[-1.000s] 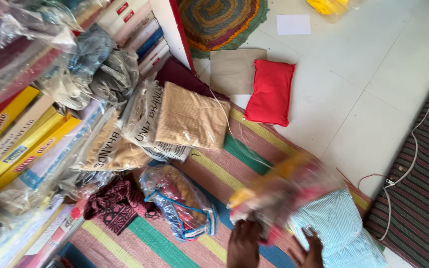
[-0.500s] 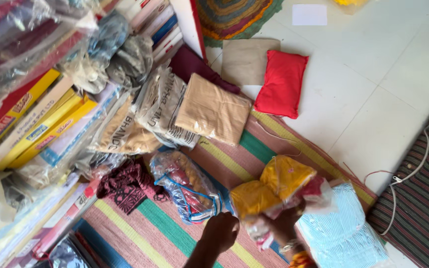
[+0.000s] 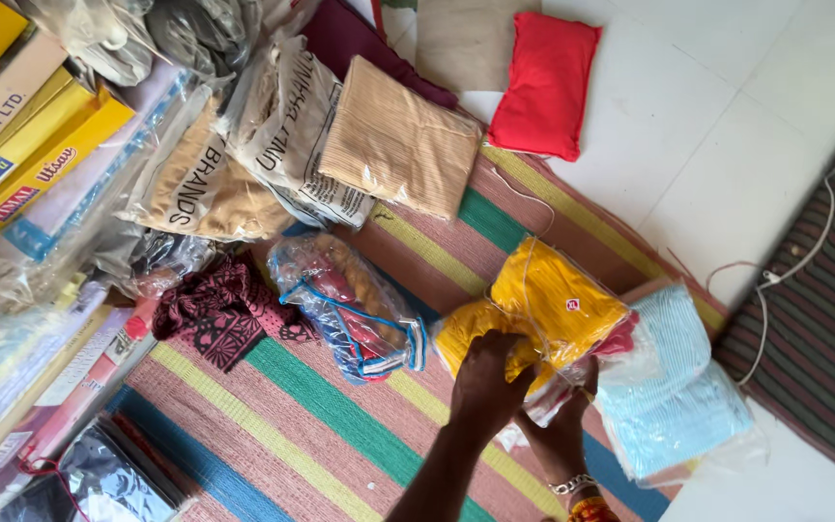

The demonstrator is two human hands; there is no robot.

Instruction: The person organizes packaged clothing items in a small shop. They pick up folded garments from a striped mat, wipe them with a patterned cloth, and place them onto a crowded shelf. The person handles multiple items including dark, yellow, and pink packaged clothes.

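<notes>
Sitting low-centre on a striped mat (image 3: pixel 340 416) over white floor tiles (image 3: pixel 727 145), a yellow cloth packet (image 3: pixel 548 304) has both the left hand (image 3: pixel 485 382) and right hand (image 3: pixel 558 435) with fingers clamped on it. Red pillow (image 3: pixel 545 85) up top, yellow boxes (image 3: pixel 21 155) upper left, pale blue packet (image 3: pixel 674 396) right beside.

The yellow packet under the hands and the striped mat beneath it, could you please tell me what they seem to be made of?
The yellow packet looks like folded cloth, probably cotton, sealed in clear glossy plastic film: the wrap shows shiny creases and glare. Both the left hand and the right hand press on it. The striped mat appears to be coarsely woven fibre, matte, with a visible ribbed weave; cotton or synthetic, I cannot tell.
</notes>
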